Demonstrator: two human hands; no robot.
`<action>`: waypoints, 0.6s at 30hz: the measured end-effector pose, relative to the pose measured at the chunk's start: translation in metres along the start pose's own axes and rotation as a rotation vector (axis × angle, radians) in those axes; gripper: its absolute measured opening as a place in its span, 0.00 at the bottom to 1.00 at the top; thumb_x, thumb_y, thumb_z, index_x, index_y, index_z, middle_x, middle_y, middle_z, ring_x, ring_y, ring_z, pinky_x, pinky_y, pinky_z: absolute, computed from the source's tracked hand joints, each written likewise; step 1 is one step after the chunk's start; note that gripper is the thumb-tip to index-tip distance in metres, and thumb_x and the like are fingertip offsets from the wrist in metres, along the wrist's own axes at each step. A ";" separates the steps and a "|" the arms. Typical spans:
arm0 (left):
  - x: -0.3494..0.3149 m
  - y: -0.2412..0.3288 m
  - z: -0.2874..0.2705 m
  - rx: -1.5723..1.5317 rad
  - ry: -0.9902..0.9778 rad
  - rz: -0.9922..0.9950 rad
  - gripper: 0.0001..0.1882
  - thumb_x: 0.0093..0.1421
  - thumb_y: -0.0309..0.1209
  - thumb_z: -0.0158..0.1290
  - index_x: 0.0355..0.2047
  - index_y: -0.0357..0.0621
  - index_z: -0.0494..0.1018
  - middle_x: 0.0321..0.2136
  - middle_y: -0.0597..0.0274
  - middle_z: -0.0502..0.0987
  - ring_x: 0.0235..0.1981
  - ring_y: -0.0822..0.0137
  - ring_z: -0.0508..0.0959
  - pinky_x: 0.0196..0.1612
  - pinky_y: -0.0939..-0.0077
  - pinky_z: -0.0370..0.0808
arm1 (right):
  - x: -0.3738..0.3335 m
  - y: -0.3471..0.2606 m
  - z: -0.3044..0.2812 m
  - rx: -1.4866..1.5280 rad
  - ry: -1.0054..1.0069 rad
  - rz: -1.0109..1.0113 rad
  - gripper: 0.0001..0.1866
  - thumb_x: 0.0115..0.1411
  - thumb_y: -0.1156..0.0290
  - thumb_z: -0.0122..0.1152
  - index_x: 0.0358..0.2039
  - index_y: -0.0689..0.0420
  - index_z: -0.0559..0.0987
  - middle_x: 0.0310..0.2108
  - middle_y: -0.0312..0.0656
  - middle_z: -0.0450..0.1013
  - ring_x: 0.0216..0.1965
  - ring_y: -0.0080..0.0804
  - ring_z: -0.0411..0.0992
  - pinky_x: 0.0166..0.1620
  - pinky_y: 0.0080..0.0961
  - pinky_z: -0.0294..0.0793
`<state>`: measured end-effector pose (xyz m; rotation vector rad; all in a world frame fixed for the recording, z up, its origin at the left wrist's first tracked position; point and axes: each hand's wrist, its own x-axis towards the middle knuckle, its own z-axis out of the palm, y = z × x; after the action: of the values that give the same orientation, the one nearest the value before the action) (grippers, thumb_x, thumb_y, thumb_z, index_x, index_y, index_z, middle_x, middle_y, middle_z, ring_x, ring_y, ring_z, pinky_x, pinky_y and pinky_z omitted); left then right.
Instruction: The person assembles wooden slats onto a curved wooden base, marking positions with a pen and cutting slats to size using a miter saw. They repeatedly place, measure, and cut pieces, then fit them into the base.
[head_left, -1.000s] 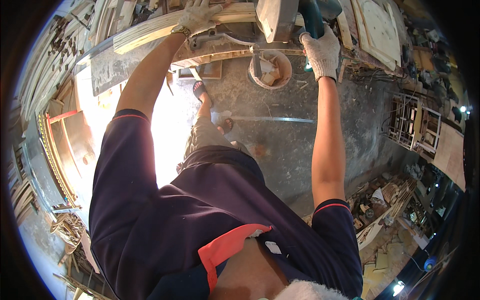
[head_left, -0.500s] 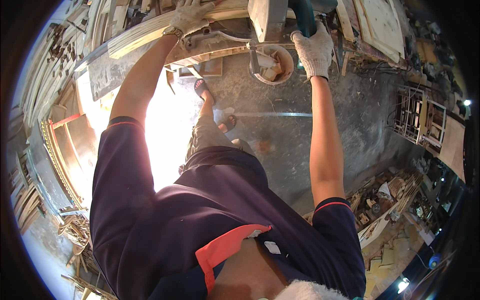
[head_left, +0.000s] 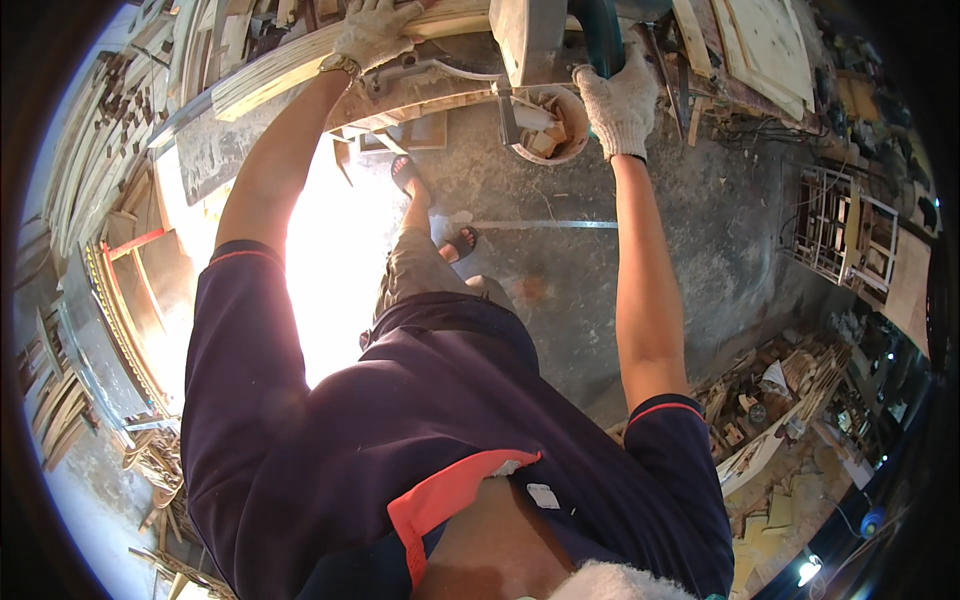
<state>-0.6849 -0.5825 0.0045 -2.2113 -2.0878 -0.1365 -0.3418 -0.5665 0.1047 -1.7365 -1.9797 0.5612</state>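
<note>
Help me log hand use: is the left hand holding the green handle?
No, the left hand rests on pale wood strips, while the right hand holds the green handle.

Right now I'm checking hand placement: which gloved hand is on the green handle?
The right hand grips the green handle; the left hand rests on timber strips.

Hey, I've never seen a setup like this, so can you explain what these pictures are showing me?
Sure. There's no robot: these are a person's own hands in off-white knit gloves. One fisheye camera on the head looks down, so straight edges bend and the dark navy shirt looms large. The left hand is spread on long pale wooden strips lying on a worktable. The right hand grips a dark green curved handle beside a grey metal block.
</note>
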 end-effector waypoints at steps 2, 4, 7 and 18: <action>0.000 0.000 -0.002 -0.002 -0.013 0.002 0.33 0.54 0.54 0.65 0.59 0.62 0.75 0.52 0.45 0.71 0.56 0.43 0.70 0.58 0.45 0.64 | -0.001 0.000 0.001 0.015 0.002 0.011 0.22 0.50 0.58 0.68 0.41 0.57 0.77 0.30 0.46 0.76 0.30 0.43 0.76 0.34 0.46 0.75; 0.001 0.000 -0.003 -0.010 -0.042 0.000 0.32 0.54 0.54 0.65 0.57 0.61 0.76 0.52 0.45 0.72 0.56 0.44 0.70 0.58 0.45 0.64 | -0.001 0.000 0.002 0.011 -0.008 0.020 0.24 0.49 0.59 0.69 0.44 0.57 0.77 0.31 0.48 0.77 0.30 0.44 0.78 0.34 0.46 0.78; 0.001 0.000 -0.003 -0.014 -0.027 -0.001 0.31 0.55 0.53 0.64 0.57 0.60 0.76 0.52 0.45 0.72 0.55 0.44 0.70 0.57 0.46 0.64 | -0.001 0.001 0.003 -0.011 -0.017 0.027 0.28 0.47 0.60 0.70 0.49 0.57 0.78 0.33 0.52 0.80 0.32 0.45 0.81 0.35 0.45 0.83; 0.000 0.002 -0.008 -0.047 -0.039 0.012 0.41 0.55 0.51 0.64 0.69 0.68 0.66 0.56 0.41 0.71 0.59 0.41 0.69 0.61 0.41 0.63 | -0.007 0.004 0.012 0.019 -0.014 0.084 0.23 0.50 0.57 0.69 0.45 0.55 0.78 0.33 0.48 0.79 0.32 0.46 0.80 0.37 0.46 0.80</action>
<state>-0.6825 -0.5835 0.0124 -2.2710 -2.1118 -0.1436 -0.3449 -0.5731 0.0923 -1.8159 -1.9117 0.6191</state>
